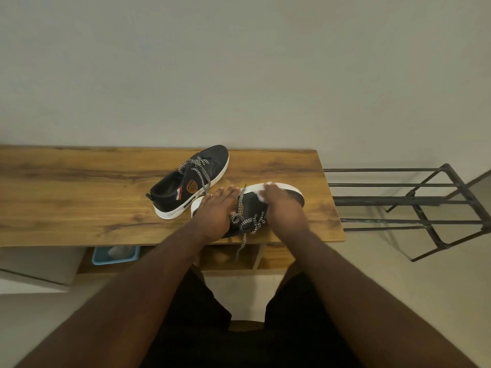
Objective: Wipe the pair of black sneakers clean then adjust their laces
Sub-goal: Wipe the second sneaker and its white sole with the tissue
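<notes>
Two black sneakers with white soles and black-and-white laces lie on a wooden table (79, 197). The far sneaker (191, 181) rests upright, toe pointing away to the right. The near sneaker (292, 193) lies tipped on its side, its white sole facing away, its laces (249, 221) loose, one end hanging over the front edge. My left hand (215, 213) presses flat on its heel half and holds it down. My right hand (284, 205) lies over the toe half, fingers closed on a small white wipe (263, 198) against the sole's edge.
A black metal rack (425, 203) stands to the right of the table. Under the table are wooden compartments and a blue tray (117, 257) holding something grey. A pale wall rises directly behind the table.
</notes>
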